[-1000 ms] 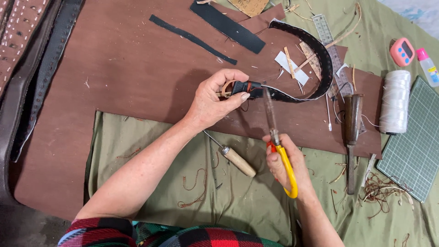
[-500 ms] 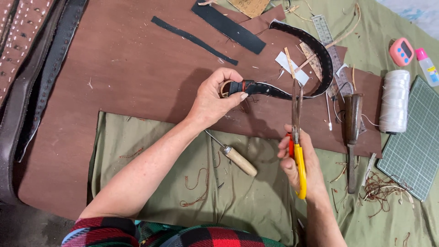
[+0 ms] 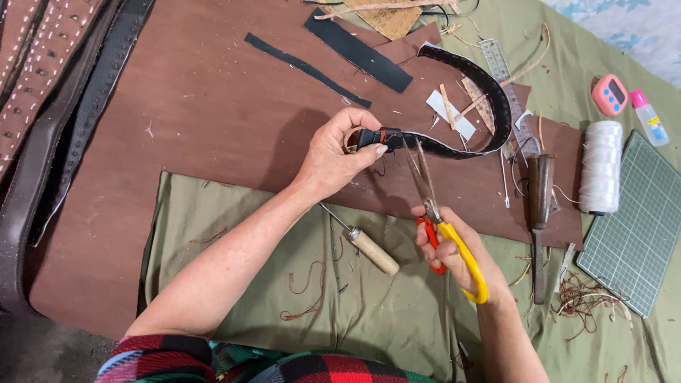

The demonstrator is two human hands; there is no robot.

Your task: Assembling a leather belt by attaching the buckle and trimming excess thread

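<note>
The left hand [image 3: 333, 152] pinches the end of a dark belt [image 3: 489, 99]. The belt curves away to the far right over a big brown leather sheet [image 3: 213, 120]. The right hand [image 3: 461, 255] grips a pair of scissors [image 3: 433, 206] with one red handle and one yellow handle. The blades are a little apart and point up at the belt end, just beside the left thumb.

It looks like the step is snipping something small at the belt end, maybe a thread. I cannot see the thread well. The next move seems to need a steady belt, with the blade tips close to the belt but away from the thumb.

Now let us count. There is one pair of scissors. There is one awl [image 3: 365, 245] with a pale wood handle, lying near on the green cloth [image 3: 397, 326]. One dark tool [image 3: 540, 206] lies to the right. There is one spool of white thread [image 3: 601, 167], one green cutting mat [image 3: 635, 227], one pink timer [image 3: 610, 94] and one small bottle [image 3: 649, 117]. Two black strips [image 3: 358, 50] lie at the far side. One metal ruler [image 3: 496, 60] lies under the belt curve.
</note>
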